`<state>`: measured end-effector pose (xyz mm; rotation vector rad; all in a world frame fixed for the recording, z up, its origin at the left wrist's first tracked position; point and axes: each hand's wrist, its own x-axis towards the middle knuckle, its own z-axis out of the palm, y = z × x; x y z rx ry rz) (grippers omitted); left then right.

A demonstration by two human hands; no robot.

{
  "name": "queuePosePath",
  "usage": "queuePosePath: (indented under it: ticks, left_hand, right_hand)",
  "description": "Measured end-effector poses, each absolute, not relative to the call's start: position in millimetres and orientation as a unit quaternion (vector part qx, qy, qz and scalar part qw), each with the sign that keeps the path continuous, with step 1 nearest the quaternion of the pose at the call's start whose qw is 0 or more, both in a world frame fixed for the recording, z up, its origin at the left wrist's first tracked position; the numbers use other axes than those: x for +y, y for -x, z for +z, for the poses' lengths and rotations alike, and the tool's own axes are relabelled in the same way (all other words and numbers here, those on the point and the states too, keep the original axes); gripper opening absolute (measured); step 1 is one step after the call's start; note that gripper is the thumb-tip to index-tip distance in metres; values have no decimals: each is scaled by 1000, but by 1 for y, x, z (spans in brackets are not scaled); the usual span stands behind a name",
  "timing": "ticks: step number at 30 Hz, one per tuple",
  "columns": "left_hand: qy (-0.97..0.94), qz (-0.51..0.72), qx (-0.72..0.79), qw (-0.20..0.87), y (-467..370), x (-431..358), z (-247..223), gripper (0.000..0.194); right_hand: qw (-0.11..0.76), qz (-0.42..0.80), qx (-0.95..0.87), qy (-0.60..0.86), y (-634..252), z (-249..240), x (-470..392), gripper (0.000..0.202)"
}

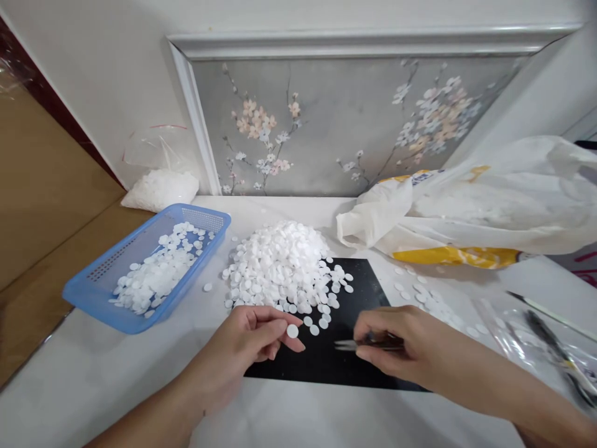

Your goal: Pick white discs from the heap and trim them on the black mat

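Note:
Between thumb and fingers, my left hand (265, 333) pinches a small round white disc (292, 331), just in front of the heap. My right hand (392, 339) is closed around a small hand tool (346, 345) with silver metal tips pointing left. Its dark handle is mostly hidden in the fingers and blurred, so whether it is tweezers or snips does not show. A gap separates the tips from the held disc. Both hands are over a black mat (321, 364). A large heap of white discs (280, 261) covers the mat's back left part and the white table beside it.
At left stands a blue plastic basket (88, 298) with white discs inside. Behind it sits a clear bag of white pieces (161, 190). A white and yellow plastic bag (466, 218) lies at back right. Discs (433, 302), a black-handled tool (545, 333) and clear plastic are scattered right.

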<state>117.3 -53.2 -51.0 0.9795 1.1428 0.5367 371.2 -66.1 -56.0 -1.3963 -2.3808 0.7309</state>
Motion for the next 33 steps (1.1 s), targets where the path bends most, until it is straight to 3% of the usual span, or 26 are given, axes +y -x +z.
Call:
queuePosePath:
  ticks: [4, 9, 16, 21, 24, 28, 30, 33]
  left_hand:
    - [-452, 257, 510, 685, -119, -51, -53, 38]
    - [-459, 250, 527, 670, -120, -48, -51, 24]
    - [-393, 319, 518, 689, -116, -44, -53, 4]
    - [-456, 289, 533, 652, -119, -44, -56, 20]
    - [-558, 245, 537, 584, -123, -47, -60, 20]
    - [-723, 166, 528, 414, -128, -52, -67, 7]
    - [-779, 131, 505, 347, -130, -54, -71, 3]
    - [-830, 93, 471, 284, -133, -55, -75, 14]
  right_hand:
    - [85, 260, -838, 471, -384, -64, -67, 14]
    - [73, 251, -853, 452, -387, -71, -64, 19]
    - [213, 183, -791, 544, -365, -73, -54, 22]
    - [238, 205, -786, 532, -330, -87, -56, 11]
    - [208, 200, -779, 556, -318, -89, -57, 6]
    - [196, 249, -754, 576, -317, -88, -55, 13]
    - [220, 284, -734, 577, -321, -87, -55, 16]
    - [292, 369, -676, 567, -332, -85, -52, 13]
